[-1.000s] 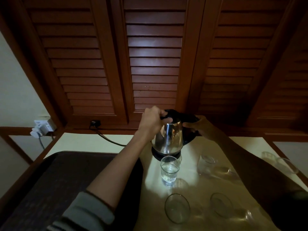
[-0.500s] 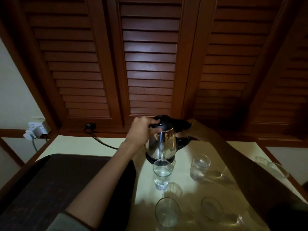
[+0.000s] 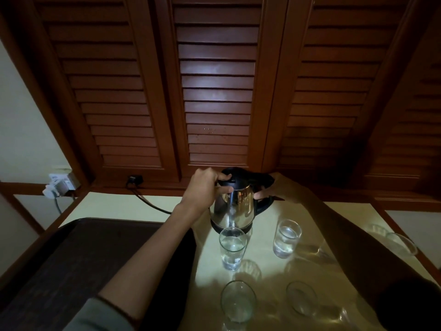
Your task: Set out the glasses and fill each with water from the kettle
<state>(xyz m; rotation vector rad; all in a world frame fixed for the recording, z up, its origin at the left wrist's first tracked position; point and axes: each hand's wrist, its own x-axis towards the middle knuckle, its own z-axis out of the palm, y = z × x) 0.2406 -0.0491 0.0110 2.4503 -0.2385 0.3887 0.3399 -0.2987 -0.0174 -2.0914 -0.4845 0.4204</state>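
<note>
Head view: the kettle (image 3: 235, 206), with a steel body, black lid and black handle, is over the middle of the counter (image 3: 167, 209), towards its far edge. Its spout faces the near edge. The left grip (image 3: 202, 189) is closed round the top of the kettle, with the thumb lying on the lid. The right grip (image 3: 269, 189), in shadow, is curled round the handle. I cannot tell whether the kettle stands on the counter or is lifted.

A pale streak runs down the kettle's front to the first glass (image 3: 232, 249), which stands upright just before it and is partly filled with water. A second glass (image 3: 286, 238), upright and also holding water, stands beside it towards the right edge. Two more glasses (image 3: 237, 304) (image 3: 301, 298) stand by the near edge; what they hold is unclear. Another glass (image 3: 402, 243) is at the right edge.

A dark tray (image 3: 83, 259) covers the counter's left side. A black cord (image 3: 148, 201) runs from a plug (image 3: 134, 179) at the far edge and passes behind the left arm.
</note>
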